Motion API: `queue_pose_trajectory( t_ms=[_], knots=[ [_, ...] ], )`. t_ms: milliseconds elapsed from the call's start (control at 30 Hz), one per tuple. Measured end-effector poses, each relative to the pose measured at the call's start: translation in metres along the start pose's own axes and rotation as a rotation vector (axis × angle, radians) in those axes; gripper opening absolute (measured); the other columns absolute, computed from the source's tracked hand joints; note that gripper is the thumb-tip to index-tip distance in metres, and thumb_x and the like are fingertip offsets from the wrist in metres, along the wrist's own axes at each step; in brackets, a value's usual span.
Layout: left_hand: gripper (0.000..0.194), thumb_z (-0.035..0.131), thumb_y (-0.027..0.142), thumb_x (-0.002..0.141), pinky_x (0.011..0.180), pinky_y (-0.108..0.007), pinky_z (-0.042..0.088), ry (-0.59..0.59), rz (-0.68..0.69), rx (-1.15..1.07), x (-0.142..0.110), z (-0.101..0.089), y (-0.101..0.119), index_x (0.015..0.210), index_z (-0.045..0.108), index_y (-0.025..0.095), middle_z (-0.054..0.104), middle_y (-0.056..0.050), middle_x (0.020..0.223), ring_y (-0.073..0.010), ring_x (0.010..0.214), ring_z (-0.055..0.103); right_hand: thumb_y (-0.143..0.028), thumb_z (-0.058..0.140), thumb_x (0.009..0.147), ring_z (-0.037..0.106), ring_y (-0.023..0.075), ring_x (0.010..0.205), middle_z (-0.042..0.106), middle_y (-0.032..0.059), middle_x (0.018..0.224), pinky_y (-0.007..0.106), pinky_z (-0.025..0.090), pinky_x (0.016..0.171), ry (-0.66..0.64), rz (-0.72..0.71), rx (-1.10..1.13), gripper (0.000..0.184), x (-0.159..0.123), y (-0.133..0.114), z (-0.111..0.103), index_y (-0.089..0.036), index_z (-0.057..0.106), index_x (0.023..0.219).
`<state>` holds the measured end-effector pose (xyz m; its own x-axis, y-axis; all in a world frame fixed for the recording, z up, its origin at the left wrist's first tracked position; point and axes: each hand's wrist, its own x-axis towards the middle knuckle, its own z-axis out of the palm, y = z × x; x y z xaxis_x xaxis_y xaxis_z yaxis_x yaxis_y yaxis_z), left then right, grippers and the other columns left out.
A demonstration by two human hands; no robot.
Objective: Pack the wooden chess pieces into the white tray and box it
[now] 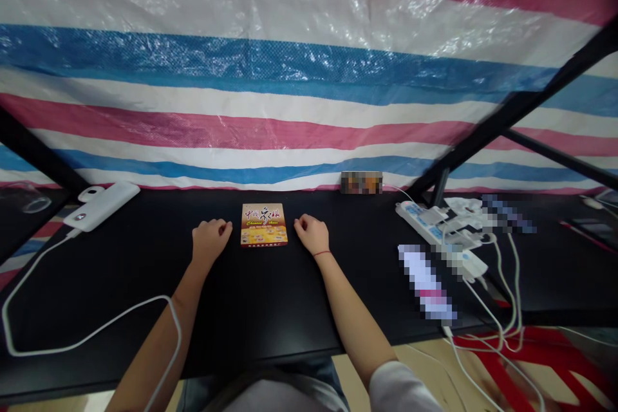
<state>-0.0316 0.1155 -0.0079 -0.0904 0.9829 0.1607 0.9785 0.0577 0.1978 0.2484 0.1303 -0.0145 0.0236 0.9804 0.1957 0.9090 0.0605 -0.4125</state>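
A striped tarp [270, 58] hung ahead, over a black table [270, 309], with a power strip [437, 232] off right. A white power bank [101, 206] sat left, its cable [87, 328] looped close by my forearm, where a careless pull could drag it. A chess box [264, 224] lay flat between my left hand [211, 239] and right hand [311, 234], both loosely curled, empty and just beside it, so a stray knuckle could knock it.

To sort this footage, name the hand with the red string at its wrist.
The right hand wears the thin red string at its wrist; the left hand shows no string at its wrist.
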Motion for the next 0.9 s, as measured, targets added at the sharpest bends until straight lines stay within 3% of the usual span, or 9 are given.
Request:
queue_pose_trajectory(
  t_ms=[900],
  knots=[
    [0.035, 0.042, 0.041, 0.089, 0.061, -0.029, 0.027, -0.027, 0.014, -0.017, -0.0009, -0.0009, -0.0015, 0.07, 0.062, 0.02, 0.067, -0.004, 0.078, -0.0209, 0.077, 0.057, -0.028, 0.049, 0.088, 0.055, 0.0112, 0.063, 0.061, -0.0014, 0.066, 0.022, 0.025, 0.06, 0.003, -0.031, -0.004, 0.025, -0.0008, 0.0, -0.0013, -0.019, 0.052, 0.065]
  ],
)
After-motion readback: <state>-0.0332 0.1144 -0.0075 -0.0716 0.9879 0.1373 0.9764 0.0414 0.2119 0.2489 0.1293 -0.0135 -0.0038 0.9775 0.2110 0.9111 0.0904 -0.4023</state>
